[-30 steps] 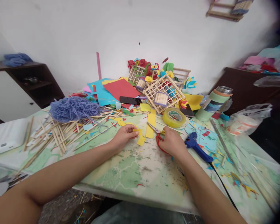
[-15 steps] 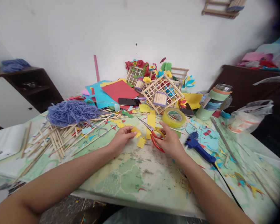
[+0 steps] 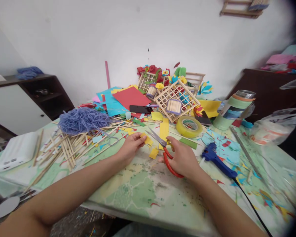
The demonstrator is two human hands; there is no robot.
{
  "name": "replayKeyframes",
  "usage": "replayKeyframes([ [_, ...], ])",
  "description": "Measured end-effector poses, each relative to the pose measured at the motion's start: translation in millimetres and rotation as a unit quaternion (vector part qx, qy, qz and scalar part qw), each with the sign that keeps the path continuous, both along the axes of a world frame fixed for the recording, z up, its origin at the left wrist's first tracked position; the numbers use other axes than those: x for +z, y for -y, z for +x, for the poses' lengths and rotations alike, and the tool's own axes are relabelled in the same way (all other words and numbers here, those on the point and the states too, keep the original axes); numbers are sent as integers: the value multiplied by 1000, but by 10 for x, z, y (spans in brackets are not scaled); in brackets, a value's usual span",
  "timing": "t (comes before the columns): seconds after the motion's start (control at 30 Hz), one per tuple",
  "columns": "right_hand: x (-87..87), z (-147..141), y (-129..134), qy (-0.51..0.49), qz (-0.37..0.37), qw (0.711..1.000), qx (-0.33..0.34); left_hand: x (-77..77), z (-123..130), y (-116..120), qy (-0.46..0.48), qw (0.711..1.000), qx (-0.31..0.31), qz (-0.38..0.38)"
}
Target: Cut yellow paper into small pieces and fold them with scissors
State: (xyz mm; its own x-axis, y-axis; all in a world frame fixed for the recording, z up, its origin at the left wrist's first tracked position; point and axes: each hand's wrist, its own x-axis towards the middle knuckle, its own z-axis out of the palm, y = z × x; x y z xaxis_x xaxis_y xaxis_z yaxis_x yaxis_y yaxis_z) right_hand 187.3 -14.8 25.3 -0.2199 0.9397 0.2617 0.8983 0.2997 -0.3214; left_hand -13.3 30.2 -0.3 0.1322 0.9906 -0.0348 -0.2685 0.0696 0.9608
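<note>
Between the thumb and fingers of my left hand (image 3: 132, 148) is a small piece of yellow paper (image 3: 148, 140). My right hand (image 3: 184, 158) grips scissors (image 3: 160, 140) with red and yellow handles, their blades pointing up and left toward the yellow piece. The blades look nearly together and stand a little apart from the paper. Below them on the table lies a yellow paper scrap (image 3: 153, 153). A longer yellow paper strip (image 3: 164, 128) rests just behind the scissors.
A clear tape roll (image 3: 189, 126) and a blue glue gun (image 3: 218, 159) lie right of my right hand. Purple yarn (image 3: 85, 120) sits on thin wooden sticks (image 3: 69, 151) at left. Stick lattices (image 3: 176, 100) and coloured paper (image 3: 130, 97) stand behind; a green bottle (image 3: 233, 110) is at right.
The scissors' handles have swung lower and my right hand's grip on them has shifted. My left hand still pinches the yellow paper. The whole view has shifted slightly.
</note>
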Motion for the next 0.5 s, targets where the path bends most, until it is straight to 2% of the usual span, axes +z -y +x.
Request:
replayKeyframes([
  [0.1, 28, -18, 12, 34, -11, 999, 27, -12, -6, -8, -10, 1000, 5, 19],
  [0.5, 19, -28, 32, 50, -48, 997, 45, -23, 6, 10, -38, 998, -28, 49],
])
